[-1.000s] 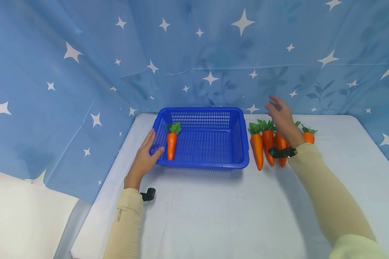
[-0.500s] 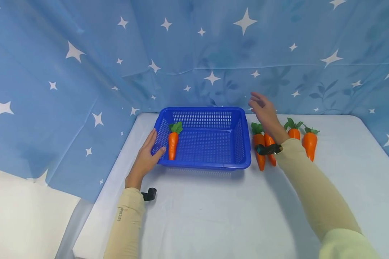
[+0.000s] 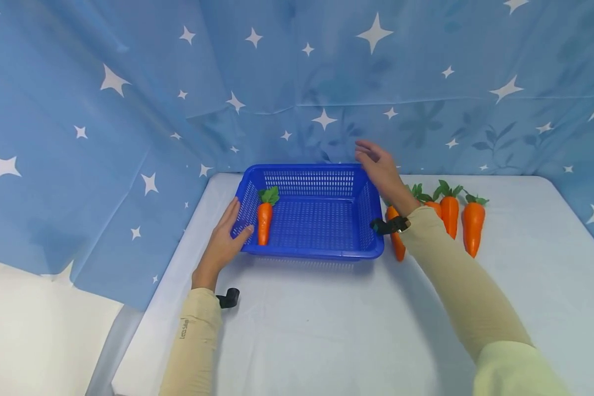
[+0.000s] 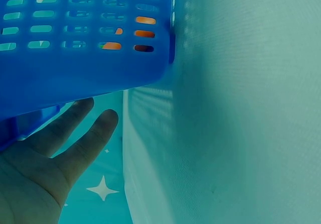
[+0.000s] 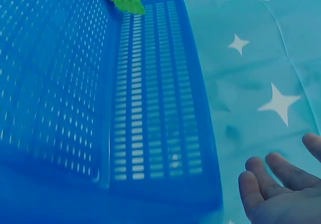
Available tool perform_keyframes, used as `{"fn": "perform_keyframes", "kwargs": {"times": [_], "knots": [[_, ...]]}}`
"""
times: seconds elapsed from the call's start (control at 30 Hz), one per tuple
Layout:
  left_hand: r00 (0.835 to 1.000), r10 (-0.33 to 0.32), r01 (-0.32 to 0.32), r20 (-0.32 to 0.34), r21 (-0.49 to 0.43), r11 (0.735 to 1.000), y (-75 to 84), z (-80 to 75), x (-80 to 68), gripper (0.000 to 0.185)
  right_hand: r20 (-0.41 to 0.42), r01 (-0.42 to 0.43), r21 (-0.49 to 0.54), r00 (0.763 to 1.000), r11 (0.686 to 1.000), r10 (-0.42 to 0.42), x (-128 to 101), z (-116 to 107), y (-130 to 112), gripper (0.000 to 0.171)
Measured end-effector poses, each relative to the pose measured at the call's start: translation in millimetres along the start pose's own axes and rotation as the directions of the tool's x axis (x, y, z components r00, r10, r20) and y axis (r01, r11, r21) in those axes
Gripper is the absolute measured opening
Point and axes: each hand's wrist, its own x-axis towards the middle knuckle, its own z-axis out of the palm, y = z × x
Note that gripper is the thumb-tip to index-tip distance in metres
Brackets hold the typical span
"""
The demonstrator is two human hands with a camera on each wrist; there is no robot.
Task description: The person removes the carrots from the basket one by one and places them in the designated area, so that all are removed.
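Note:
A blue plastic basket (image 3: 322, 254) with slotted walls sits on the white-covered table. Inside it, near the left wall, lies one orange carrot (image 3: 264, 223) with green leaves pointing to the back. My left hand (image 3: 221, 242) rests at the basket's left side, fingers straight along the rim; the left wrist view shows fingers (image 4: 85, 143) stretched out beside the wall. Above the basket's back right corner is my right hand (image 3: 380, 171), holding nothing, its fingers loosely bent. The right wrist view shows its fingers (image 5: 288, 174) beyond the basket's rim.
To the right of the basket several more carrots (image 3: 473, 225) lie side by side, some partly hidden by my right forearm (image 3: 455, 275). A blue curtain with white stars (image 3: 322, 82) hangs behind and to the left of the table (image 3: 326, 330).
My right hand has moved left from above the carrots to the basket's back right corner. The carrots on the right have come more into view. My left hand stays on the basket's left side.

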Motion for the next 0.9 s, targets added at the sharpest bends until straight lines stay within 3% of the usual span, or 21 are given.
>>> {"fn": "perform_keyframes", "kwargs": {"times": [0.17,0.53,0.9], "knots": [[1.000,0.016,-0.016,-0.007,-0.008,1.000,0.1,-1.1,-1.3,0.082,0.058,0.013,0.013,0.998,1.000,-0.014,2,13,-4,0.053],[1.000,0.015,-0.015,-0.005,-0.010,1.000,-0.2,-1.1,-1.1,0.082,0.088,0.024,0.035,0.996,0.999,-0.027,8,39,-2,0.051],[1.000,0.011,-0.011,0.001,-0.007,1.000,0.7,-0.4,-1.3,0.082,0.215,-0.002,0.031,0.977,1.000,-0.005,2,64,-2,0.055]]}}
